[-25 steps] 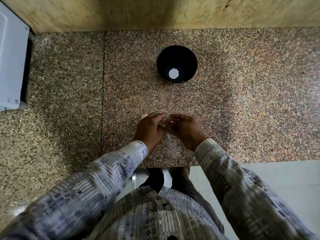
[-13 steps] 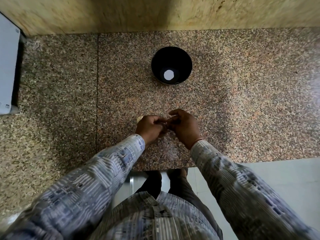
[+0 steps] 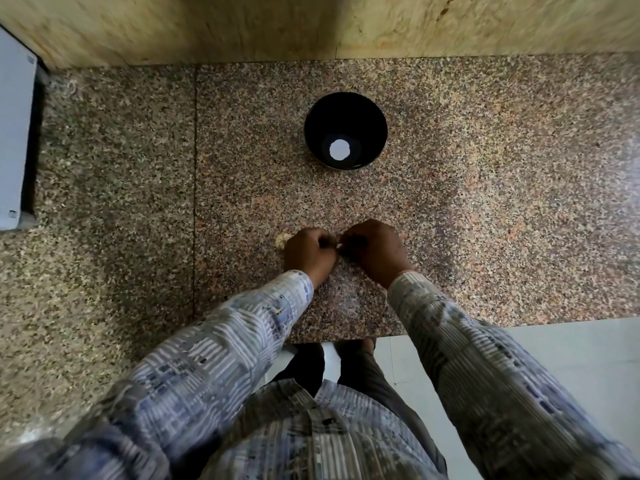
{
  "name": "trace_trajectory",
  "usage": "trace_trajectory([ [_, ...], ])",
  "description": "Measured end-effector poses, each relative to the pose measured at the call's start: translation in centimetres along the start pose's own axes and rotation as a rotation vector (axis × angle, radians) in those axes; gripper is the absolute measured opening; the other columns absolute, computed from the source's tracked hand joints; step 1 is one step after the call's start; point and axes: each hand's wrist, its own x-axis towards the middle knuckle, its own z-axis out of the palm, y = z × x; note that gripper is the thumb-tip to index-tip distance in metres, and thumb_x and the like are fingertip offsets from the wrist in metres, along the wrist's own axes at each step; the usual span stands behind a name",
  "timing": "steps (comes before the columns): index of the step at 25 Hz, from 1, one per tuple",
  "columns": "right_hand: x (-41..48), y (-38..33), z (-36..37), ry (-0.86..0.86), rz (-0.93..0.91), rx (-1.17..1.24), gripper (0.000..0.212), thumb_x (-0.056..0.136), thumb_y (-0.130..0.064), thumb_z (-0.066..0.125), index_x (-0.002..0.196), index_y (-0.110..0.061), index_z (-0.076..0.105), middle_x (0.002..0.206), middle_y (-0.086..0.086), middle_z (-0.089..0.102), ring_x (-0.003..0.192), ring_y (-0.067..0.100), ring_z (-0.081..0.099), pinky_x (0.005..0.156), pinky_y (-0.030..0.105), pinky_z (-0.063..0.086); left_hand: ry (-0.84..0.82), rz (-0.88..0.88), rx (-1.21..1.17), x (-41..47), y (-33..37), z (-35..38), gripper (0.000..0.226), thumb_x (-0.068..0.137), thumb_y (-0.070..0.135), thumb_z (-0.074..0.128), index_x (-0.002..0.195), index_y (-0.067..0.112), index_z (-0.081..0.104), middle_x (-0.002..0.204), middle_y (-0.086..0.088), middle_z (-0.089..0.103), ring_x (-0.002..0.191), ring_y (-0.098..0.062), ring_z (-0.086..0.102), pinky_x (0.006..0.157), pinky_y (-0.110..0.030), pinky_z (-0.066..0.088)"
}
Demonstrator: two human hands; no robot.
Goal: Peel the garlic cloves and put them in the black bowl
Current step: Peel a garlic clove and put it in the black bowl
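Note:
My left hand (image 3: 309,253) and my right hand (image 3: 375,252) meet fingertip to fingertip over the granite counter (image 3: 485,220), both curled round a small pale garlic clove (image 3: 337,244) that barely shows between them. Pale garlic (image 3: 281,240) peeks out on the counter just left of my left hand. The black bowl (image 3: 345,130) stands farther back, a hand's length beyond my hands, with only a bright round reflection visible in its bottom.
A white appliance (image 3: 14,140) sits at the far left edge. A beige stone wall (image 3: 311,26) closes the back of the counter. The counter's front edge (image 3: 346,337) runs just below my wrists, with white floor tiles (image 3: 571,375) to the right.
The hands stay together at the same spot on the counter, fingers working slightly on the clove. The camera shifted a little, so the bowl sits slightly lower in view.

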Motion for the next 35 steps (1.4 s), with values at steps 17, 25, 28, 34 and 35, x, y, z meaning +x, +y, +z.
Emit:
trace_trajectory([
  [17, 2.1, -0.9, -1.8, -0.214, 0.244, 0.072, 0.008, 0.089, -0.024, 0.079, 0.093, -0.017, 0.081, 0.091, -0.001, 0.077, 0.082, 0.012, 0.074, 0.079, 0.026, 0.062, -0.1, 0.452, 0.495, 1.1, -0.5, -1.0, 0.02, 0.084, 0.012, 0.066, 0.098, 0.016, 0.079, 0.102, -0.012, 0.071, 0.094, -0.039, 0.067, 0.08, -0.039, 0.053],
  [25, 2.8, -0.8, -1.1, -0.206, 0.32, 0.051, 0.013, 0.083, -0.028, 0.083, 0.089, -0.016, 0.081, 0.088, 0.0, 0.078, 0.076, 0.011, 0.075, 0.073, 0.028, 0.064, -0.088, 0.443, 0.508, 1.2, -0.2, -0.8, 0.016, 0.085, 0.013, 0.067, 0.095, 0.017, 0.079, 0.099, -0.012, 0.071, 0.094, -0.036, 0.067, 0.083, -0.039, 0.053],
  [28, 2.4, -0.5, -1.2, -0.188, 0.302, 0.076, 0.01, 0.085, -0.024, 0.082, 0.087, -0.015, 0.08, 0.084, -0.001, 0.077, 0.075, 0.01, 0.074, 0.073, 0.029, 0.064, -0.083, 0.434, 0.52, 1.5, -0.3, -0.6, 0.017, 0.084, 0.015, 0.067, 0.096, 0.017, 0.08, 0.1, -0.01, 0.073, 0.097, -0.035, 0.068, 0.086, -0.039, 0.056],
  [34, 0.9, -0.5, -1.0, -0.122, 0.268, 0.158, 0.008, 0.087, -0.02, 0.078, 0.082, -0.025, 0.081, 0.081, -0.006, 0.076, 0.07, 0.006, 0.072, 0.068, 0.023, 0.062, -0.057, 0.403, 0.481, 1.6, -0.2, -0.9, 0.018, 0.086, 0.015, 0.067, 0.097, 0.019, 0.081, 0.099, -0.011, 0.076, 0.097, -0.033, 0.07, 0.088, -0.037, 0.056],
  [35, 0.4, -0.3, -1.0, -0.109, 0.256, 0.203, 0.012, 0.087, -0.018, 0.079, 0.079, -0.027, 0.08, 0.081, -0.006, 0.076, 0.071, 0.007, 0.073, 0.069, 0.024, 0.062, -0.057, 0.387, 0.43, 1.5, -0.2, -1.0, 0.018, 0.087, 0.015, 0.068, 0.097, 0.02, 0.081, 0.098, -0.01, 0.077, 0.095, -0.032, 0.071, 0.088, -0.036, 0.057],
])
